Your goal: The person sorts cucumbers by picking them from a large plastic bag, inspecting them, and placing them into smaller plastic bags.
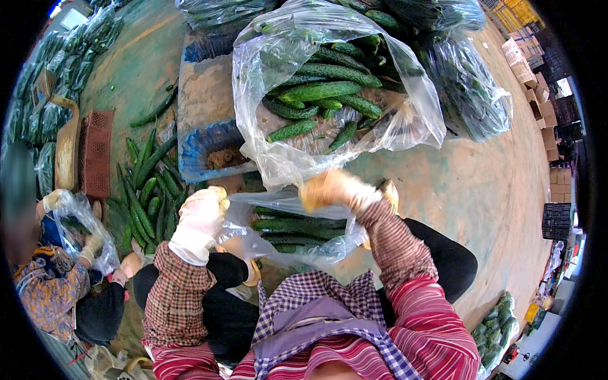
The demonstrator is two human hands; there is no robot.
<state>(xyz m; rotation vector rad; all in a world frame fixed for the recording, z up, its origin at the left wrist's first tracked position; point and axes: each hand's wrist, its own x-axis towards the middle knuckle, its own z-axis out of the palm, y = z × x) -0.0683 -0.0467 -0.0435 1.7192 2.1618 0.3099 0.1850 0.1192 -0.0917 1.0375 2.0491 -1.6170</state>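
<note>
In a white glove, my left hand (206, 218) is closed on the left edge of a clear plastic bag (326, 252). Several long dark-green cucumbers (294, 226) lie side by side inside that bag, between my legs. My right hand (335, 191), gloved too, is at the bag's far right side, just below the rim of a bigger bag. Motion blurs its fingers, so their grip on the plastic is unclear. Ahead, the big clear bag (418, 120) gapes wide, with loose cucumbers (323, 92) heaped in it.
Loose cucumbers (149, 196) are piled on the floor at left, beside a blue-lined bin (190, 155) and a brown crate (97, 155). A co-worker (57, 291) sits at far left, handling a plastic bag. Filled bags (465, 82) stand far right; cardboard boxes (544, 101) line the right side.
</note>
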